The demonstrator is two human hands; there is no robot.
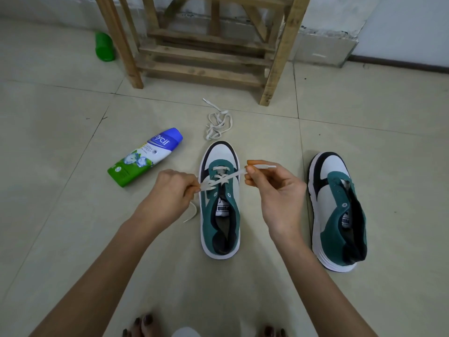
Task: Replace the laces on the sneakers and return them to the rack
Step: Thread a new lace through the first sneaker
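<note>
Lacing under way on centre sneaker [207, 229]; second sneaker [333, 198] untouched.
We find the centre sneaker on the floor [73, 239] with only its front eyelets threaded; the left hand [170, 188] pinches one run of the white lace [230, 176], the right hand [269, 188] the other near its tip. The second sneaker stands beside it unlaced, a loose lace [218, 125] lies ahead, and the wooden rack [206, 57] stands beyond. We judge most of the task outstanding.

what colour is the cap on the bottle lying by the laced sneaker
Blue cap on the green-and-white plastic bottle; head view.
</note>
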